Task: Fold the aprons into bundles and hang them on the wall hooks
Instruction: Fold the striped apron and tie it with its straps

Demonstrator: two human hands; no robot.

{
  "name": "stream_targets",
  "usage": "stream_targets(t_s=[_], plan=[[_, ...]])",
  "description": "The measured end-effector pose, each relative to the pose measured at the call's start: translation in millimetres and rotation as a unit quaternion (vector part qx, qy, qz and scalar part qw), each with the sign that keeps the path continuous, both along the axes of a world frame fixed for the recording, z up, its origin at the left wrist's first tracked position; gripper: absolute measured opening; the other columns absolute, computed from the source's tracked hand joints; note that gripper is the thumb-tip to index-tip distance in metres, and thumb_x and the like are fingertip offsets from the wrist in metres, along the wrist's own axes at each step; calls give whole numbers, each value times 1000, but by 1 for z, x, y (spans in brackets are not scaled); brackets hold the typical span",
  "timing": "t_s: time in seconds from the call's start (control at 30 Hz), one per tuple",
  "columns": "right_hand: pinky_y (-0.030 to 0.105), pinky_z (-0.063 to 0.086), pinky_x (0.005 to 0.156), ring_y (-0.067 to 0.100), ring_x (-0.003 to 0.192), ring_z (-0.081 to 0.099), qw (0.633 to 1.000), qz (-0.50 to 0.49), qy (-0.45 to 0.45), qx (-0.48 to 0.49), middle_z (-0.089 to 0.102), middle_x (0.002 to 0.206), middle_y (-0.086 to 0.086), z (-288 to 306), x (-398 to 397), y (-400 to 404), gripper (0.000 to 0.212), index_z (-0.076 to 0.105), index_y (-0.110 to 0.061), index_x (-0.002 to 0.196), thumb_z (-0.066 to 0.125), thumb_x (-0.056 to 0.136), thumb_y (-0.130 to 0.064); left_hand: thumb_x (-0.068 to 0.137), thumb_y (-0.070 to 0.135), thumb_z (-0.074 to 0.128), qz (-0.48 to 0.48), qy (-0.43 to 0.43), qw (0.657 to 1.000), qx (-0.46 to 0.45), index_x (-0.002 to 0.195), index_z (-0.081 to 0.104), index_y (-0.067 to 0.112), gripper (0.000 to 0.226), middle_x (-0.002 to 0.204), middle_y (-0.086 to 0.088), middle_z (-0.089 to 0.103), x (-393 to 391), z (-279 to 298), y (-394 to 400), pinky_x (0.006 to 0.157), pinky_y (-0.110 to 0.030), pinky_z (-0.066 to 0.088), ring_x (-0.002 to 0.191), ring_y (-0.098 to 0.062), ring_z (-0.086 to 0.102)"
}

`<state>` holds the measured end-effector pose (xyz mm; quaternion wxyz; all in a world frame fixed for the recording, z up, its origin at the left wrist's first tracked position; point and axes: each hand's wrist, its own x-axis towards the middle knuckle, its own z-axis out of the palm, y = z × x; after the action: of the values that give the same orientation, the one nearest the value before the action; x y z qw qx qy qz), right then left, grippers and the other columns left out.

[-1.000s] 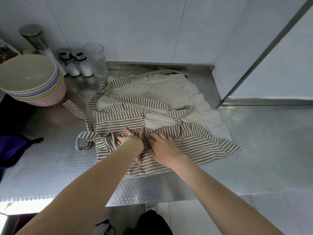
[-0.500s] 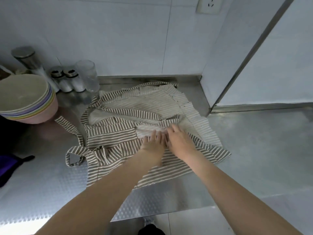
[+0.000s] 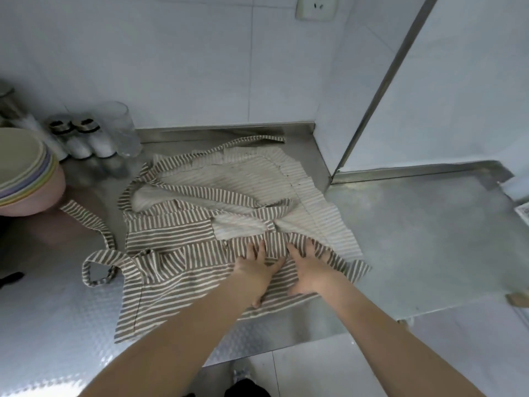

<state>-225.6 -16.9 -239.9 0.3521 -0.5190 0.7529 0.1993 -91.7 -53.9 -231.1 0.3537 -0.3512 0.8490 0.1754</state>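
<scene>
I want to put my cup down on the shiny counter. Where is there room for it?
The best spot is the bare steel counter right of the striped apron, below the wall corner. Another patch lies at the near left, in front of the apron's looped strap. The far left is crowded with the stacked bowls, shakers and a glass. Both hands, left and right, press the apron's middle.

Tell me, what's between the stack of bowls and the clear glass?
Two small shakers stand between the bowls and the glass, seen in the head view.
</scene>
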Motion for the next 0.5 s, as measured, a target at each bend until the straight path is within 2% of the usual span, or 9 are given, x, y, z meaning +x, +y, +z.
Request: stream_targets(t_s=[0.07,0.13,0.2,0.27,0.33,0.4,0.5], plan=[[64,22,108,51,139,1,997,17,62,52,-20,155,10,13,9,-3,108,-10,-33,148,71,79,-40,77,24,74,-1,27,1000,11,146,-16,34,113,153,-16,-24,3,1,4,114,-53,17,142,-39,-15],[66,20,107,50,138,10,985,66,138,77,-1,156,17,35,26,-17,95,3,-24,150,67,82,-43,84,33,65,18,90,996,-7,148,-11,30,99,156,-11,-17,16,8,0,116,-48,14,144,-33,-8],[58,26,109,41,137,22,979,133,155,2,18,153,15,56,54,-32,77,20,-17,148,60,87,-40,92,37,51,52,161,982,-86,150,-4,25,80,158,-6,-6,40,16,-8,118,-41,6,146,-25,-1],[46,33,107,32,134,33,968,180,100,-144,33,147,10,64,83,-43,58,32,-16,143,54,91,-30,95,32,42,91,198,958,-185,150,4,19,68,158,-4,4,71,22,-15,117,-35,2,146,-20,5],[42,36,104,30,133,35,949,233,5,-211,34,144,9,63,121,-49,52,35,-17,140,53,92,-27,95,28,39,147,182,940,-248,149,9,17,63,156,-3,11,113,23,-18,116,-32,6,144,-18,12],[45,35,103,34,134,31,940,283,-76,-173,28,144,10,50,155,-48,56,32,-20,140,57,90,-29,95,30,39,191,113,939,-263,148,12,16,61,153,-5,20,158,19,-19,115,-35,11,140,-21,22],[58,28,107,41,139,11,949,298,-59,-79,8,152,5,23,183,-43,76,20,-34,146,65,85,-34,96,29,38,217,-2,950,-224,141,27,17,48,139,-4,46,212,16,-22,115,-41,10,129,-21,42]])
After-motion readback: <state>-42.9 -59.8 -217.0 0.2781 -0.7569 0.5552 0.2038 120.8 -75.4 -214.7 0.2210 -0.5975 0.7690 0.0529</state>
